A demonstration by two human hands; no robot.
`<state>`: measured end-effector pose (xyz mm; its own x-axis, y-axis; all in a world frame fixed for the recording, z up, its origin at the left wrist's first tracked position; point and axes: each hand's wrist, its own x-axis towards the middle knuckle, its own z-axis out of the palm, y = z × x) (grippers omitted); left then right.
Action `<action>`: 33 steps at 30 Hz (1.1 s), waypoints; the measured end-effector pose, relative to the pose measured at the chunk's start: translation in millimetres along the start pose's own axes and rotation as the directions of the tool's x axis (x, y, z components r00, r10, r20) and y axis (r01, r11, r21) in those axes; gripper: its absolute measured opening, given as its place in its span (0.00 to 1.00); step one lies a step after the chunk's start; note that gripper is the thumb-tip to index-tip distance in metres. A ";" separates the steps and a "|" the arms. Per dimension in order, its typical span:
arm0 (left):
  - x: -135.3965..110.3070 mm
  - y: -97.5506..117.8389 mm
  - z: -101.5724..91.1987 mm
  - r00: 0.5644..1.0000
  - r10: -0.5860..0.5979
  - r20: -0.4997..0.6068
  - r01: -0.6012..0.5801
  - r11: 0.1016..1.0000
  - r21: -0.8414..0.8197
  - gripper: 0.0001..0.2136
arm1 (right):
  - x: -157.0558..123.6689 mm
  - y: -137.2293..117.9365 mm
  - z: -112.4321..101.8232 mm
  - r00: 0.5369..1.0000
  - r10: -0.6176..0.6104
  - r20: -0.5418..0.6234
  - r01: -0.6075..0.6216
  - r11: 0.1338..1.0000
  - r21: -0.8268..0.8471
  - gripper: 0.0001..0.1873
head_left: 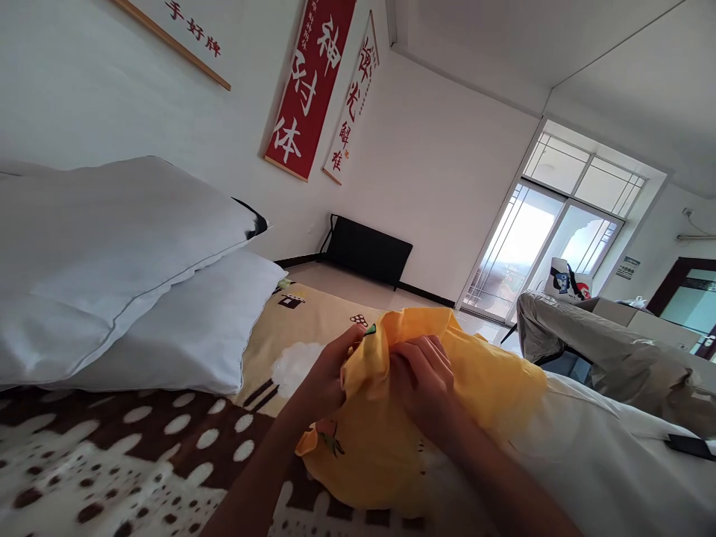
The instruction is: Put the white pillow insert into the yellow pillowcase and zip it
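A yellow cloth with a small fruit print, bunched at its upper edge, is held up in front of me. My left hand is closed on the gathered edge at its left side. Fingers curled into the folds, my right hand grips the same cloth from the other side. Its fingertips are partly hidden by the fabric. To the right the cloth spreads out and lies against a white padded item. I cannot tell whether the cloth is a garment or a cover.
White pillows are stacked at the left. Below lie a brown-and-white dotted blanket and a beige patterned sheet. A black folded frame leans by the far wall. Plastic-covered furniture stands at the right, near glass doors.
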<state>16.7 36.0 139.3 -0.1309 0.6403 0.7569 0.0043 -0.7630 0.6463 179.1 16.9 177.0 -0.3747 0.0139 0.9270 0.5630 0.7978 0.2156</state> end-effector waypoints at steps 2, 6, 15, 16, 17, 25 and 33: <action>3.6 -3.2 -6.3 0.991 -0.052 0.122 0.063 0.994 -0.087 0.06 | -2.0 2.7 1.4 1.000 0.016 0.006 -0.016 1.000 -0.016 0.06; 6.5 -19.6 -16.8 0.979 -0.142 0.146 0.171 0.962 -0.214 0.06 | -3.3 9.7 3.9 1.000 -0.013 0.015 0.014 0.998 -0.067 0.06; 9.1 -32.8 -19.3 0.985 -0.143 0.099 0.158 0.973 -0.170 0.09 | -7.9 28.3 -3.8 0.997 -0.080 -0.014 0.078 0.988 -0.133 0.06; 9.7 -31.5 -16.6 0.988 -0.141 0.061 0.149 0.976 -0.158 0.08 | -8.0 30.5 -5.8 0.995 -0.096 0.025 0.098 0.987 -0.124 0.06; 10.2 -30.0 -13.5 0.990 -0.138 0.020 0.139 0.980 -0.144 0.07 | -7.0 33.1 -8.1 0.993 -0.094 0.066 0.101 0.989 -0.107 0.05; 9.1 -14.2 4.1 0.977 -0.026 -0.212 0.042 0.997 0.070 0.03 | 30.6 76.5 -29.7 0.803 0.480 0.353 -0.349 0.859 -0.375 0.22; 4.6 4.3 3.6 0.944 -0.022 -0.329 0.022 1.000 -0.006 0.05 | 39.1 99.6 -45.0 0.448 0.497 0.743 -0.567 0.801 -0.194 0.28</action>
<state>19.6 35.9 146.0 -0.4498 0.5927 0.6681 -0.0043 -0.7495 0.6620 253.7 69.7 248.6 -0.4354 0.8508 0.2941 0.8061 0.5139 -0.2935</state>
